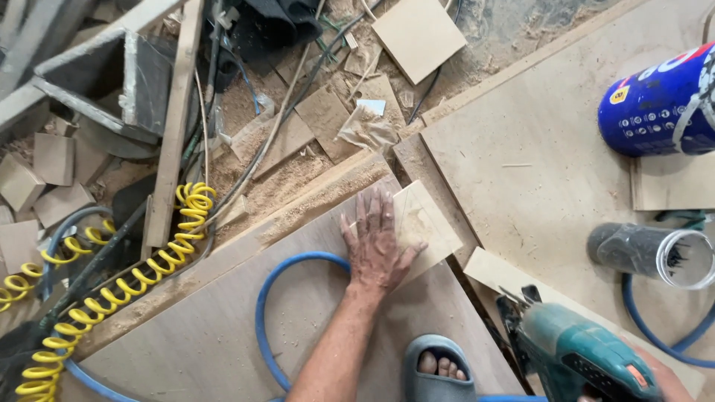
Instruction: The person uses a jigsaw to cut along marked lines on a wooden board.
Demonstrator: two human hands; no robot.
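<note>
- The left hand point(378, 242) lies flat, fingers spread, pressing a small plywood square point(417, 227) onto the big plywood sheet point(208, 335); firm, even pressure should stop it sliding.
- The right hand point(659, 376), near right corner, seems wrapped around a teal power tool point(577, 353), though its fingers are mostly hidden.
- Far right lies a blue cylindrical can point(663, 104) with a red-and-white label; below it, a clear plastic tube point(652, 253).

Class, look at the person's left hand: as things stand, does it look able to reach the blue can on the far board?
Probably not without shifting. The left hand lies flat on a small wood panel, and the blue can lies well across the board. Nothing blocks the way; the gap alone looks long.
</note>
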